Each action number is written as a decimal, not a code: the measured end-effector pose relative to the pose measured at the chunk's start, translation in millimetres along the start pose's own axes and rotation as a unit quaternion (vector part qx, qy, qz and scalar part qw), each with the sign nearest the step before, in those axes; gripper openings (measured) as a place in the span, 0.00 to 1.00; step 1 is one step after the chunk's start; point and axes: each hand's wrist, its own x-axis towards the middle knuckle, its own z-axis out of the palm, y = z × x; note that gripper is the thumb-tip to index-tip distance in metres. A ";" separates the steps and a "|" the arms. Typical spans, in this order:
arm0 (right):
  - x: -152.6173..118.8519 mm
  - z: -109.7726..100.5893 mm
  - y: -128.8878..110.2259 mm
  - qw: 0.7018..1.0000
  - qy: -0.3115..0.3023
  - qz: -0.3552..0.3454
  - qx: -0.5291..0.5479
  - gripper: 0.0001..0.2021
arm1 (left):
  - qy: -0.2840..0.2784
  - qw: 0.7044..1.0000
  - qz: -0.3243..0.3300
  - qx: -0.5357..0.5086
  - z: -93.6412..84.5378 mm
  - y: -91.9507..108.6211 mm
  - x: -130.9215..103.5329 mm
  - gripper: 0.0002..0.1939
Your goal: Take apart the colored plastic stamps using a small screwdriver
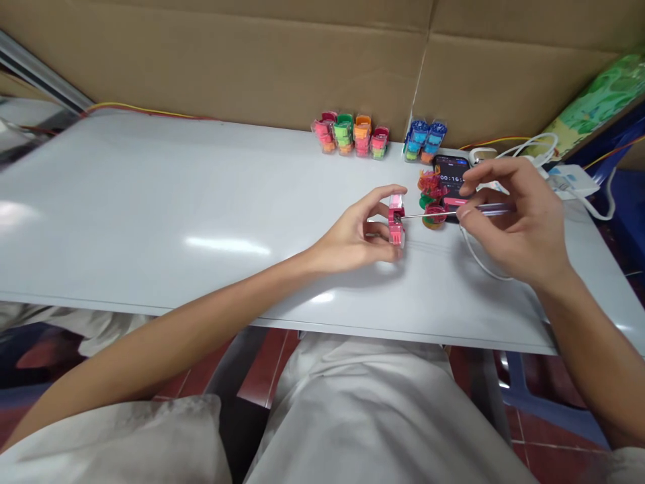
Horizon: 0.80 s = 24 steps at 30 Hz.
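My left hand point(365, 235) grips a small red and clear plastic piece point(396, 232) between thumb and fingers, just above the white table point(151, 195). A thin screwdriver point(494, 209) with a clear purplish handle is held in my right hand point(524, 222). Its metal shaft points left, and the tip meets the middle of the red piece. Behind the shaft lies a small pile of red, green and orange plastic parts point(429, 200), beside a phone point(451, 176) that shows a running timer.
Stacks of red, green and orange pieces point(344, 134) stand along the cardboard wall point(226, 60), with blue stacks point(426, 140) to their right. A white cable point(478, 261) and a white box point(574, 180) lie at the right.
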 end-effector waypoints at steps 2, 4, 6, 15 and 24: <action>0.6 0.1 0.6 1.000 0.003 -0.020 -0.012 0.20 | -0.002 1.000 0.004 0.001 0.0 -0.2 -0.5 0.46; 0.7 0.4 0.0 1.000 0.001 -0.016 -0.010 0.18 | -0.001 1.000 0.006 -0.001 0.5 -0.4 -0.9 0.46; 0.4 0.6 -0.9 1.000 -0.001 -0.006 -0.006 0.14 | 0.001 1.000 0.004 -0.001 1.1 -0.2 -0.8 0.46; 0.9 -2.4 0.2 1.000 0.022 -0.015 -0.005 0.20 | -0.002 0.977 0.093 0.191 -27.3 10.4 2.7 0.45; -2.2 2.1 -3.1 0.999 0.006 -0.004 -0.031 0.16 | -0.064 0.876 0.092 0.469 -24.4 15.9 -2.9 0.43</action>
